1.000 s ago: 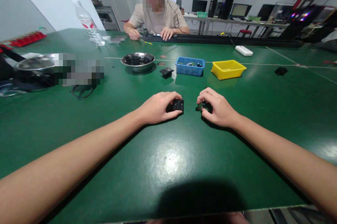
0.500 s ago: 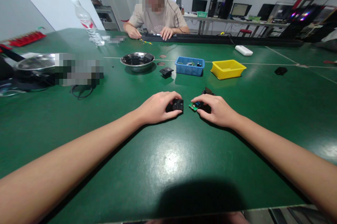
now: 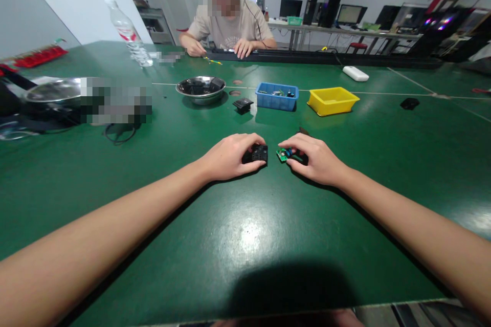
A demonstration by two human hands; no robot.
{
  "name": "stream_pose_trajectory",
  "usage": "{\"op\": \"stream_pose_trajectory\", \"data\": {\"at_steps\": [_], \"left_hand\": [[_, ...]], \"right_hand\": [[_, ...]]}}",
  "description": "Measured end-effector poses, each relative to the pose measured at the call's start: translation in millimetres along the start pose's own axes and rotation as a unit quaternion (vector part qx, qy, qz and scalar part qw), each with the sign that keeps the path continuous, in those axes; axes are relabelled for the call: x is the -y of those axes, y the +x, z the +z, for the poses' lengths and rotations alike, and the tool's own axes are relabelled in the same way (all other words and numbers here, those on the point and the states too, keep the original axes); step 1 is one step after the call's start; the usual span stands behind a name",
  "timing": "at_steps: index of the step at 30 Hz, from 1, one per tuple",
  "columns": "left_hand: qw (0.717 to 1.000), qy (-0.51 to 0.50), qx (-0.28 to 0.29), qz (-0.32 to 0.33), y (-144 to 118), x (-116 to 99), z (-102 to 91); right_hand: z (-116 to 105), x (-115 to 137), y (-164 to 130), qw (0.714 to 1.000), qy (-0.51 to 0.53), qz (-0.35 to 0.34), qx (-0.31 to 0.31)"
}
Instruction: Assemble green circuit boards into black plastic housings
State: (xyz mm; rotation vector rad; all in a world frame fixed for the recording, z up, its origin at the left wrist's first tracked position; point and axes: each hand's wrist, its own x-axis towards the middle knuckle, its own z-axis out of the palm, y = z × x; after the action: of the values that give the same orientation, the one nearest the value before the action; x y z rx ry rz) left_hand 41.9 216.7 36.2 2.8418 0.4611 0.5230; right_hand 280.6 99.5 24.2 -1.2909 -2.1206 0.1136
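Note:
My left hand (image 3: 230,155) rests on the green table (image 3: 245,235) and grips a small black plastic housing (image 3: 259,153) between thumb and fingers. A short gap to its right, my right hand (image 3: 316,158) pinches a small green circuit board (image 3: 284,154) with blue parts, held flat just above the table. The board's free end points at the black housing, and the two do not touch.
Farther back stand a metal bowl (image 3: 200,88) with black parts, a loose black part (image 3: 243,105), a blue bin (image 3: 276,96) and a yellow bin (image 3: 332,101). A second metal bowl (image 3: 51,91) and cables lie left. A person sits across the table, hands on a dark strip.
My right hand turned the green board out from under its fingers, so it now lies flat and points left toward the housing. My left hand stayed still.

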Motion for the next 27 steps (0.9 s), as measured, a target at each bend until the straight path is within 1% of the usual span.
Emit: {"op": "stream_pose_trajectory", "data": {"at_steps": [9,20,27], "left_hand": [[1.000,-0.009,-0.010,0.006,-1.1,0.7,0.8],[1.000,-0.016,-0.017,0.009,-1.1,0.4,1.0],[1.000,-0.013,-0.016,0.012,-1.0,1.2,1.3]], "right_hand": [[-1.9,2.9,0.3,0.999,0.016,-0.003,-0.032],[-0.9,-0.7,0.6,1.000,0.000,0.006,0.003],[-0.9,-0.2,1.2,1.000,-0.007,0.027,0.006]]}}
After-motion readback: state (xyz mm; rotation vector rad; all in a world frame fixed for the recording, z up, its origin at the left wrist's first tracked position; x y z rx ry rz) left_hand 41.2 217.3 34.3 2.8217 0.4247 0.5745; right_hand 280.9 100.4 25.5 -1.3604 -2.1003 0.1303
